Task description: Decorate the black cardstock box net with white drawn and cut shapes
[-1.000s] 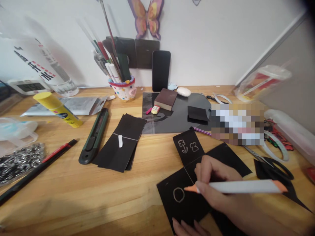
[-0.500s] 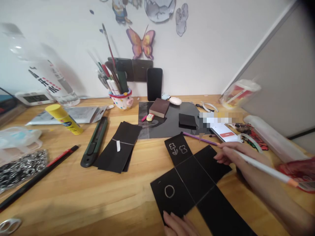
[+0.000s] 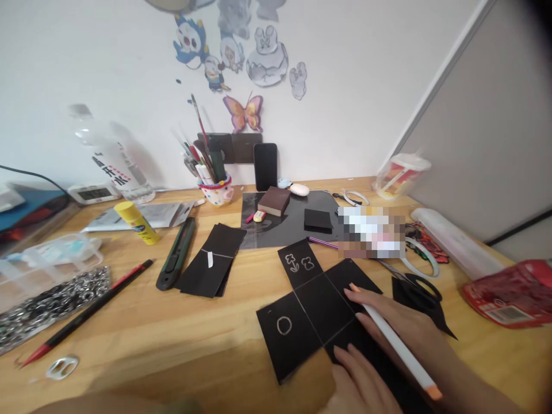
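Observation:
A black cross-shaped paper lies on the wooden desk, divided by pale lines. Two small flowers are drawn on its upper flap and a circle on its left flap. Between the fingers of my right hand is a white pen with orange ends, its tip over the right part of the paper. My left hand rests on the lower flap at the bottom of the view, fingers stretched out and holding nothing. Both hands partly cover that flap. Black-handled scissors lie beyond my right hand, beside a black scrap.
Left of the paper are black strips, a green utility knife, a glue stick and a red-black pencil. A pen cup and phone stand by the wall. A red packet sits at right.
My right hand has moved with the pen down and left over the paper. My left hand has shifted from the left flap to the lower flap. The head view has tilted up, revealing the scissors.

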`<control>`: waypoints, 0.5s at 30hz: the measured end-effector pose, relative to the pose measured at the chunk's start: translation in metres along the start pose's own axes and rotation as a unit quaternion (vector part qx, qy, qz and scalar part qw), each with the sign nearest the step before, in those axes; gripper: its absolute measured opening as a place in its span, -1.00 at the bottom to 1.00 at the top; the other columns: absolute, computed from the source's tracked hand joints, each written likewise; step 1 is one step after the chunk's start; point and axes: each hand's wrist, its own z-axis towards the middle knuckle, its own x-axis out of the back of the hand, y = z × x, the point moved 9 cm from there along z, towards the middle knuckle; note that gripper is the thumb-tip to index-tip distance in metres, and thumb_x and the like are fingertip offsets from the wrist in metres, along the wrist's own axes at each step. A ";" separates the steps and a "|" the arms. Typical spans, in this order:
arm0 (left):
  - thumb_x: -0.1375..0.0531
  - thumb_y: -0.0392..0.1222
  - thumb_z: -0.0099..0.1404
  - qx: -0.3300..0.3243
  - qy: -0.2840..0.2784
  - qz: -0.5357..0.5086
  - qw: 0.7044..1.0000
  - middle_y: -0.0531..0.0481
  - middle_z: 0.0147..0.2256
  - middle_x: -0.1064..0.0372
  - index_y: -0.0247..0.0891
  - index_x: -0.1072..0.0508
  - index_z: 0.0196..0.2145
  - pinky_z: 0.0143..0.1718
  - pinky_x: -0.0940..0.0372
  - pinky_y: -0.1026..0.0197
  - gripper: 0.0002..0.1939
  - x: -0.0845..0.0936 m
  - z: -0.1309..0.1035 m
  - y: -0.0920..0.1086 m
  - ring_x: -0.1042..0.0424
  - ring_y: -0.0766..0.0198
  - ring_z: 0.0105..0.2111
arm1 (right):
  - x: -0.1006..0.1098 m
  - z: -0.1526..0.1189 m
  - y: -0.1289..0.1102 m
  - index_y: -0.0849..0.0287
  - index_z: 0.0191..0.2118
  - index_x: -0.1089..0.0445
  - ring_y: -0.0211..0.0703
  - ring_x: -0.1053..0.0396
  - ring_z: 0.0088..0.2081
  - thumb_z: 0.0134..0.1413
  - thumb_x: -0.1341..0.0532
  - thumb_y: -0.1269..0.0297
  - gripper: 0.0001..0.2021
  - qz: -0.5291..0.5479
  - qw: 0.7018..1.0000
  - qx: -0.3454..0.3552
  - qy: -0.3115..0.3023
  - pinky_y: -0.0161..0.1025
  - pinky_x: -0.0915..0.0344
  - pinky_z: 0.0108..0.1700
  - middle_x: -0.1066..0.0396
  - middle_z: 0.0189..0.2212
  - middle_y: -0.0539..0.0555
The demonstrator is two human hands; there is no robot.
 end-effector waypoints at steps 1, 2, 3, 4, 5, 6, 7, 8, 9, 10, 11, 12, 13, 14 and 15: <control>0.01 -0.31 0.21 0.025 -0.010 -0.006 1.000 -0.14 -0.41 -0.46 -0.42 -0.48 -0.30 -0.63 -0.25 0.29 -0.72 -0.001 0.008 -0.004 -0.44 0.22 -0.51 | -0.003 -0.002 -0.002 0.04 -0.08 -0.41 0.01 -0.41 -0.08 0.08 -0.09 0.31 -0.71 0.005 1.000 0.005 -0.004 -0.06 -0.37 -0.04 -0.42 -0.05 0.07; 0.03 -0.31 0.22 0.039 -0.013 -0.013 0.999 -0.18 -0.40 -0.47 -0.44 -0.48 -0.28 -0.64 -0.25 0.28 -0.70 0.000 0.014 -0.008 -0.45 0.20 -0.52 | -0.006 -0.004 -0.004 0.03 -0.07 -0.40 0.00 -0.40 -0.07 0.08 -0.08 0.33 -0.70 0.002 1.000 0.007 -0.009 -0.06 -0.37 -0.03 -0.42 -0.04 0.06; 0.05 -0.29 0.24 0.051 -0.014 -0.020 0.998 -0.22 -0.39 -0.47 -0.46 -0.48 -0.28 -0.65 -0.26 0.26 -0.67 0.001 0.019 -0.013 -0.45 0.17 -0.52 | -0.009 -0.006 -0.006 0.03 -0.05 -0.38 -0.01 -0.39 -0.05 0.08 -0.08 0.35 -0.69 -0.006 1.000 0.007 -0.011 -0.06 -0.36 -0.02 -0.41 -0.03 0.06; 0.08 -0.26 0.26 0.058 -0.017 -0.026 0.998 -0.26 -0.38 -0.47 -0.47 -0.48 -0.27 -0.66 -0.27 0.23 -0.64 0.003 0.022 -0.018 -0.46 0.14 -0.53 | -0.012 -0.008 -0.008 0.03 -0.03 -0.36 -0.02 -0.37 -0.03 0.08 -0.08 0.36 -0.67 -0.015 1.000 0.005 -0.015 -0.06 -0.34 -0.01 -0.39 -0.01 0.05; 0.10 -0.24 0.28 0.057 -0.019 -0.027 0.998 -0.28 -0.37 -0.47 -0.49 -0.48 -0.27 -0.65 -0.28 0.21 -0.61 0.005 0.023 -0.021 -0.46 0.11 -0.53 | -0.014 -0.009 -0.010 0.03 -0.02 -0.35 -0.03 -0.36 -0.02 0.08 -0.08 0.37 -0.67 -0.021 1.000 -0.001 -0.017 -0.07 -0.33 0.00 -0.38 0.00 0.05; 0.12 -0.23 0.29 0.050 -0.024 -0.025 0.998 -0.30 -0.37 -0.46 -0.50 -0.48 -0.27 -0.65 -0.28 0.19 -0.59 0.007 0.023 -0.023 -0.46 0.10 -0.53 | -0.015 -0.010 -0.012 0.04 -0.02 -0.34 -0.03 -0.36 -0.02 0.09 -0.07 0.36 -0.68 -0.022 1.000 -0.012 -0.016 -0.08 -0.34 -0.01 -0.39 -0.01 0.06; 0.12 -0.22 0.30 0.036 -0.029 -0.019 0.999 -0.31 -0.37 -0.46 -0.50 -0.47 -0.26 -0.65 -0.28 0.19 -0.59 0.008 0.021 -0.024 -0.46 0.11 -0.54 | -0.017 -0.010 -0.013 0.04 -0.02 -0.33 -0.03 -0.37 -0.03 0.10 -0.07 0.35 -0.69 -0.018 0.999 -0.027 -0.020 -0.09 -0.36 -0.03 -0.40 -0.02 0.06; 0.12 -0.23 0.31 0.020 -0.035 -0.011 0.999 -0.31 -0.36 -0.46 -0.50 -0.46 -0.24 -0.65 -0.28 0.20 -0.59 0.009 0.019 -0.024 -0.45 0.13 -0.55 | -0.018 -0.010 -0.013 0.04 -0.02 -0.32 -0.02 -0.38 -0.04 0.11 -0.07 0.32 -0.69 -0.009 0.999 -0.045 -0.023 -0.10 -0.38 -0.06 -0.41 -0.04 0.07; 0.12 -0.23 0.32 0.004 -0.042 -0.004 0.999 -0.32 -0.34 -0.46 -0.50 -0.46 -0.22 -0.65 -0.28 0.20 -0.60 0.010 0.015 -0.024 -0.45 0.15 -0.55 | -0.019 -0.009 -0.013 0.04 -0.02 -0.31 -0.01 -0.38 -0.04 0.12 -0.07 0.29 -0.70 0.009 0.997 -0.067 -0.026 -0.10 -0.39 -0.08 -0.42 -0.04 0.08; 0.12 -0.24 0.32 -0.007 -0.044 0.001 0.999 -0.32 -0.33 -0.46 -0.50 -0.45 -0.22 -0.65 -0.28 0.21 -0.60 0.011 0.012 -0.024 -0.44 0.17 -0.56 | -0.019 -0.007 -0.013 0.03 -0.02 -0.31 -0.01 -0.38 -0.05 0.12 -0.07 0.26 -0.71 0.036 0.995 -0.085 -0.029 -0.10 -0.39 -0.09 -0.42 -0.04 0.09; 0.13 -0.24 0.33 -0.013 -0.043 0.004 0.999 -0.32 -0.33 -0.46 -0.50 -0.46 -0.24 -0.66 -0.27 0.22 -0.60 0.012 0.009 -0.025 -0.44 0.18 -0.57 | -0.018 -0.005 -0.013 0.04 -0.02 -0.30 -0.01 -0.39 -0.05 0.13 -0.07 0.23 -0.71 0.072 0.992 -0.099 -0.028 -0.10 -0.39 -0.09 -0.42 -0.05 0.10; 0.13 -0.24 0.33 -0.014 -0.038 0.005 0.999 -0.31 -0.33 -0.46 -0.50 -0.47 -0.27 -0.67 -0.26 0.22 -0.59 0.014 0.006 -0.026 -0.43 0.19 -0.58 | -0.017 -0.002 -0.014 0.04 -0.03 -0.30 -0.02 -0.40 -0.07 0.13 -0.08 0.21 -0.71 0.112 0.987 -0.110 -0.026 -0.10 -0.38 -0.08 -0.42 -0.05 0.11; 0.13 -0.25 0.33 -0.011 -0.032 0.007 0.999 -0.31 -0.35 -0.47 -0.50 -0.47 -0.31 -0.69 -0.25 0.22 -0.59 0.016 0.003 -0.029 -0.42 0.19 -0.59 | -0.014 0.002 -0.014 0.06 -0.04 -0.31 -0.03 -0.41 -0.09 0.12 -0.09 0.18 -0.72 0.153 0.981 -0.120 -0.021 -0.10 -0.37 -0.08 -0.42 -0.06 0.13; 0.11 -0.25 0.32 -0.005 -0.026 0.009 1.000 -0.30 -0.37 -0.47 -0.51 -0.47 -0.35 -0.70 -0.25 0.21 -0.60 0.018 0.001 -0.032 -0.42 0.18 -0.61 | -0.011 0.007 -0.014 0.08 -0.08 -0.32 -0.04 -0.43 -0.14 0.11 -0.10 0.15 -0.72 0.192 0.973 -0.131 -0.010 -0.11 -0.38 -0.10 -0.44 -0.11 0.14; 0.10 -0.27 0.31 -0.002 -0.022 0.009 1.000 -0.28 -0.38 -0.47 -0.50 -0.47 -0.37 -0.71 -0.25 0.21 -0.62 0.019 -0.001 -0.034 -0.41 0.19 -0.62 | -0.008 0.011 -0.014 0.10 -0.12 -0.34 -0.07 -0.45 -0.21 0.10 -0.11 0.12 -0.73 0.225 0.964 -0.142 0.000 -0.13 -0.40 -0.15 -0.47 -0.19 0.14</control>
